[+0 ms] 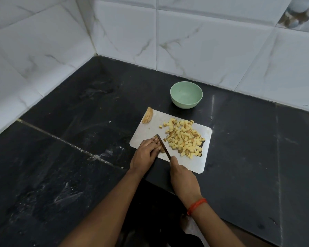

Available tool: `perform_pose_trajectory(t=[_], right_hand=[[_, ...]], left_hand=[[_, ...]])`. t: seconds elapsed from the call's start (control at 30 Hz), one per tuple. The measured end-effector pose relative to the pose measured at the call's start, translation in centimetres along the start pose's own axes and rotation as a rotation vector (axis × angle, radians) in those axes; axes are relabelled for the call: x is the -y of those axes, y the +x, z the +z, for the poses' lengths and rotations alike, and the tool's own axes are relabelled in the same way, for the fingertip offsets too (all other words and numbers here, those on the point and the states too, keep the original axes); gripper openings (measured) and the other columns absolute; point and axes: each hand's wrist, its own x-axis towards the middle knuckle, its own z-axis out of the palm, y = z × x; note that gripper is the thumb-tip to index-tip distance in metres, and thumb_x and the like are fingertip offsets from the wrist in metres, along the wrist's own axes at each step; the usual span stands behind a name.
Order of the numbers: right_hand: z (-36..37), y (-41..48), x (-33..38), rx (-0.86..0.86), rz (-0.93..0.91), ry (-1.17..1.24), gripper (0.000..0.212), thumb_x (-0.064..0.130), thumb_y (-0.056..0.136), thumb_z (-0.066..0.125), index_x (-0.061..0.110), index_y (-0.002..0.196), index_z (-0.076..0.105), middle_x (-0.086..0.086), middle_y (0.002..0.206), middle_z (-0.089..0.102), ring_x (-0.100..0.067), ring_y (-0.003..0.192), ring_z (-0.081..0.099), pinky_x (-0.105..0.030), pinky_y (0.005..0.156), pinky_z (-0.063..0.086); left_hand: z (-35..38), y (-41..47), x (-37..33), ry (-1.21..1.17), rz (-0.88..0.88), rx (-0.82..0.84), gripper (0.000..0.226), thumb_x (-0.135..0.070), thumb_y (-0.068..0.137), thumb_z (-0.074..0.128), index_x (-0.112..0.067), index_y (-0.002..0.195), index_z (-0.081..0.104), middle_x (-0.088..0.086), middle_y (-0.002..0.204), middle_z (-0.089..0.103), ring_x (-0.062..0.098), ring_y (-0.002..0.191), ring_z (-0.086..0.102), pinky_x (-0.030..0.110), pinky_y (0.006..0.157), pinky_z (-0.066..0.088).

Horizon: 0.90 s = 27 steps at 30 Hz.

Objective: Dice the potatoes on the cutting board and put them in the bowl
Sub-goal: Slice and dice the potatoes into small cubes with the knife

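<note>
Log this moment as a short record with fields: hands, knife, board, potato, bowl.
left hand: holds a mostly hidden potato piece beside the blade
right hand: grips the knife by its handle
cutting board: blade tip rests on it
diced potato: pile on the board's right half
potato slice: uncut, at the board's far left corner
bowl: green, empty, on the counter beyond the board

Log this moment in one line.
left hand holds potato piece | right hand grips knife | diced potato piled on cutting board | bowl empty
</note>
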Motion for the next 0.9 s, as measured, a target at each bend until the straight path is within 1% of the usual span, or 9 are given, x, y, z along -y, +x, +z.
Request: perform_pose_trajectory(t=[0.1,0.2,0.33,0.43,0.5,0.63,0.73,0.83,0.9], right_hand=[[-0.1,0.0,0.0,0.014,-0.005,-0.012,0.021,0.010,0.100,0.035,0.019,0.118,0.029,-0.006,0.085,0.065,-0.027,0.060,0.049,-0.035,0.054,0.039],[0.1,-0.3,0.2,0.035,-0.019,-0.016,0.026,0.008,0.100,0.032,0.019,0.122,0.026,-0.006,0.092,0.065,-0.031,0.072,0.063,-0.036,0.057,0.040],[0.5,0.6,0.8,0.039,-0.015,-0.029,0.033,0.008,0.100,0.029,0.017,0.131,0.026,-0.009,0.100,0.063,-0.032,0.082,0.065,-0.036,0.060,0.040],[0.7,1.7,1.5,0.034,-0.031,-0.097,0.040,0.009,0.102,0.028,0.014,0.142,0.026,-0.010,0.107,0.062,-0.030,0.086,0.067,-0.034,0.060,0.039],[0.8,2.2,1.8,0.017,-0.049,-0.148,0.042,0.010,0.103,0.027,0.013,0.145,0.026,-0.010,0.108,0.063,-0.029,0.086,0.069,-0.034,0.061,0.041],[0.8,3.6,2.4,-0.051,-0.057,-0.155,0.040,0.011,0.103,0.028,0.015,0.143,0.033,-0.009,0.101,0.065,-0.027,0.081,0.070,-0.034,0.058,0.041],[0.4,4.5,3.0,-0.024,-0.052,-0.127,0.037,0.013,0.104,0.027,0.015,0.142,0.030,-0.009,0.102,0.065,-0.029,0.083,0.069,-0.033,0.059,0.039],[0.3,4.6,2.8,-0.017,-0.061,-0.129,0.039,0.012,0.104,0.026,0.016,0.143,0.028,-0.010,0.104,0.065,-0.029,0.084,0.069,-0.034,0.059,0.040],[0.3,4.0,2.2,-0.011,-0.058,-0.152,0.041,0.012,0.104,0.026,0.016,0.144,0.027,-0.011,0.104,0.065,-0.028,0.084,0.069,-0.034,0.059,0.041]], left_hand=[[0.1,0.0,0.2,-0.015,0.002,0.002,0.016,-0.025,0.100,0.063,-0.014,0.102,0.073,-0.003,0.120,0.068,0.010,0.123,0.054,0.030,0.104,0.046],[0.1,0.2,0.5,-0.022,0.006,0.013,0.013,-0.023,0.099,0.065,-0.014,0.099,0.073,-0.001,0.120,0.069,0.012,0.124,0.054,0.033,0.104,0.047],[0.0,0.2,0.4,-0.035,0.015,0.002,0.013,-0.023,0.099,0.065,-0.013,0.099,0.074,0.000,0.120,0.070,0.011,0.124,0.054,0.030,0.103,0.047],[0.1,0.3,0.6,-0.035,0.024,0.013,0.015,-0.024,0.099,0.064,-0.013,0.104,0.074,0.001,0.123,0.069,0.012,0.126,0.054,0.032,0.104,0.047],[0.0,0.3,0.6,-0.041,0.020,0.021,0.019,-0.026,0.100,0.063,-0.012,0.106,0.074,0.001,0.125,0.069,0.012,0.126,0.054,0.033,0.104,0.047],[-0.3,0.2,0.3,-0.059,0.014,0.024,0.025,-0.030,0.099,0.059,-0.012,0.107,0.074,0.002,0.125,0.068,0.011,0.126,0.054,0.028,0.103,0.046],[-0.2,0.1,0.3,-0.047,0.006,0.022,0.021,-0.024,0.100,0.062,-0.011,0.111,0.074,0.003,0.127,0.067,0.011,0.126,0.052,0.027,0.105,0.045],[-0.1,0.1,0.4,-0.043,-0.015,0.014,0.023,-0.024,0.100,0.063,-0.011,0.116,0.074,0.002,0.131,0.065,0.009,0.128,0.050,0.021,0.106,0.042],[0.0,0.0,0.2,-0.040,-0.012,0.013,0.023,-0.025,0.100,0.064,-0.012,0.115,0.074,0.002,0.131,0.065,0.009,0.130,0.049,0.025,0.107,0.043]])
